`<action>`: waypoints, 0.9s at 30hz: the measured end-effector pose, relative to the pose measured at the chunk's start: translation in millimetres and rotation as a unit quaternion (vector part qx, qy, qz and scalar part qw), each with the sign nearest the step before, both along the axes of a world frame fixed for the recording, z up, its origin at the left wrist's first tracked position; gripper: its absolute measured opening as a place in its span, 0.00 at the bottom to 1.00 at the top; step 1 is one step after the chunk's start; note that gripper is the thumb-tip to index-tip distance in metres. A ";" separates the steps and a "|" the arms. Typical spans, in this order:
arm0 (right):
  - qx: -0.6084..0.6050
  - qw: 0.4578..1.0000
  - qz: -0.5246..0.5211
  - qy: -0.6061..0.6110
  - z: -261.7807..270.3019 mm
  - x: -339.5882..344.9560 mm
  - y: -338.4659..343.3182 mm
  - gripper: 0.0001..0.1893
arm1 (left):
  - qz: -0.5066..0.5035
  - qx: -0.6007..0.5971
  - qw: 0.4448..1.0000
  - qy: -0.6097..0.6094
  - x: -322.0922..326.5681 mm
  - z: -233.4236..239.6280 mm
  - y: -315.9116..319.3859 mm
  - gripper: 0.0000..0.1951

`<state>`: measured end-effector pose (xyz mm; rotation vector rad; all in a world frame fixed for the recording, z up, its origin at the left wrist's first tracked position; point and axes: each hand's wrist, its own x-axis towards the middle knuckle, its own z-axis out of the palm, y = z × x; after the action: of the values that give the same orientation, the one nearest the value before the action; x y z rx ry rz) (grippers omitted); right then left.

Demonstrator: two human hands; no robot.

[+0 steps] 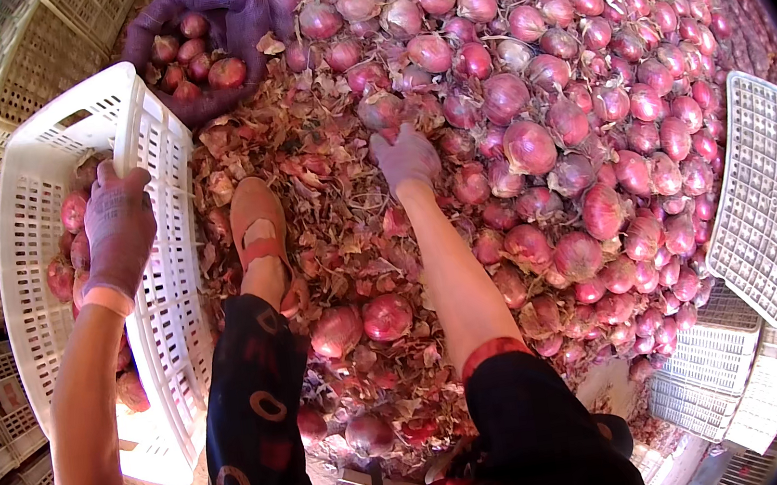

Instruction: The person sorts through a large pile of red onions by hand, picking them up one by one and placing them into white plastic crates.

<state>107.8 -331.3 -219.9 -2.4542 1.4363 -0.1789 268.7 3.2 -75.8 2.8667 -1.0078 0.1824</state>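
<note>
My gloved left hand (117,228) is over the inner side of a white slatted plastic crate (173,269), its fingers by the crate's rim; whether it grips anything is hidden. Red onions (75,211) lie in the crate, just left of this hand. In front of me my gloved right hand (406,158) reaches down to the near edge of a large heap of red onions (529,146). Its fingertips are at an onion (380,110) there, and the picture does not settle whether they hold it. Dry onion skins (327,214) cover the ground between my hands.
A purple mesh sack (245,24) with several onions stands open beyond the crate. Stacked crates (27,83) line the left side. At right, a pale plastic crate (758,197) leans by the heap, above more crates (701,357). My shod foot (256,215) rests among the skins.
</note>
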 end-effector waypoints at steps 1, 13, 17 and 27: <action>-0.006 0.997 -0.020 0.078 -4.1 12.8 -0.1 0.30 | 0.001 -0.005 1.000 0.005 -2.1 2.7 0.5 0.09; 0.377 0.728 -0.060 -0.569 27.0 -32.0 56.8 0.20 | 0.026 0.060 0.998 -0.007 -2.5 4.5 2.4 0.07; 0.333 0.712 0.145 -0.601 132.3 25.7 131.8 0.18 | 0.043 0.081 0.996 -0.023 -0.5 6.9 -1.8 0.07; 0.000 0.939 0.096 -0.331 50.5 64.7 1.6 0.12 | 0.027 0.016 1.000 0.007 -3.1 1.2 -4.4 0.07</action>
<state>172.4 -329.8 -169.4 -2.1879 0.8935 -0.8638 265.6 -1.1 -74.6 2.9204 -0.9412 0.1525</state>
